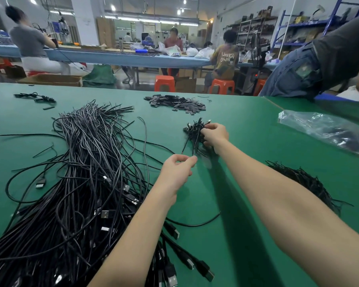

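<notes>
One twist tie (193, 149) is pinched by the left hand (178, 170), likely to pull it free, while the right hand (215, 135) at 1 o'clock grips the bundle (192, 131) steady.

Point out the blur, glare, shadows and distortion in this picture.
Head view: the wide lens tilts the blue metal shelving; glare streaks the blurred clear plastic bag; soft shadows lie on the green table under both forearms; the left hand and right hand at the small black tie bundle look sharp.
</notes>
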Motion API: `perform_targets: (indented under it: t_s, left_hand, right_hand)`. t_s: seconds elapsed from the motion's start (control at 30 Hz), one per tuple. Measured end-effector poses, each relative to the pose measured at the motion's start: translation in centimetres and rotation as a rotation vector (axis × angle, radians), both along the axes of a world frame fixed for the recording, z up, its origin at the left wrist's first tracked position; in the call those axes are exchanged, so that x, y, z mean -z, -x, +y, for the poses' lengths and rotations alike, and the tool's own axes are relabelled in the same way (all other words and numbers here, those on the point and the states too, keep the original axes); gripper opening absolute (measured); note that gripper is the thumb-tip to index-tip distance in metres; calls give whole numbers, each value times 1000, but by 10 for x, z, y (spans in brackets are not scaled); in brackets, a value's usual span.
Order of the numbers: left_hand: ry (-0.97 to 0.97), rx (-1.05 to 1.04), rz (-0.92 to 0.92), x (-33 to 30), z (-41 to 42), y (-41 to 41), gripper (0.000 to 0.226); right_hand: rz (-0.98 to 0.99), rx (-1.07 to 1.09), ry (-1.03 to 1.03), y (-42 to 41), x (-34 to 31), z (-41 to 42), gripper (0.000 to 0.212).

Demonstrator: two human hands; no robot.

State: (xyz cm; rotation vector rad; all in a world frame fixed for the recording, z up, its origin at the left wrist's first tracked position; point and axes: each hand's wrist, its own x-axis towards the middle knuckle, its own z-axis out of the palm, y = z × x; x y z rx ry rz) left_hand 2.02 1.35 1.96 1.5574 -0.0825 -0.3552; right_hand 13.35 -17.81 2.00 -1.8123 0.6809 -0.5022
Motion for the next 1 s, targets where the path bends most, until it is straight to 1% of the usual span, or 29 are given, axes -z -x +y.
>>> perform_targets:
  t_s: [0.07,0.13,0.2,0.27,0.33,0.4,0.5,0.57,0.63,0.7,0.77,0.83,0.97,1.0]
  left_hand:
    - [2,-12,4,-1,0,0,19]
    - [14,-24,5,-3,0,2,20]
    - [19,-36,7,-6,1,3,19]
    - [30,-56,15,-9,3,4,17]
    - [61,-92,24,-12,4,4,19]
    - [93,-139,6,-16,5,3,22]
    - [108,-173,-76,-23,6,2,26]
    - [49,-111,-141,-27,8,2,27]
    - [-45,-5,-196,-32,10,4,29]
    - [-125,80,-233,-37,14,5,30]
    - [-201,147,-282,-42,17,7,29]
    - [-258,176,-336,-45,19,9,28]
    - [-272,183,-362,-48,26,8,26]
    - [-281,191,-366,-48,27,7,26]
  right_hand:
    - [-31,-6,6,11,-3,-1,24]
    - [-69,-51,-45,27,-10,3,22]
    - [-86,-145,-113,53,-19,11,15]
    - [-56,-284,-113,88,-26,22,9]
    - [10,-448,-50,124,-28,34,4]
    - [123,-625,10,154,-24,48,6]
    - [323,-884,160,177,-18,76,16]
    - [415,-998,273,180,-21,93,20]
    - [498,-1097,300,181,-27,108,23]
    - [557,-1135,343,182,-29,118,16]
    - [592,-1117,392,182,-30,124,13]
    - [616,-1072,473,184,-31,128,18]
    - [623,-932,810,186,-31,138,28]
    - [613,-943,816,187,-32,138,29]
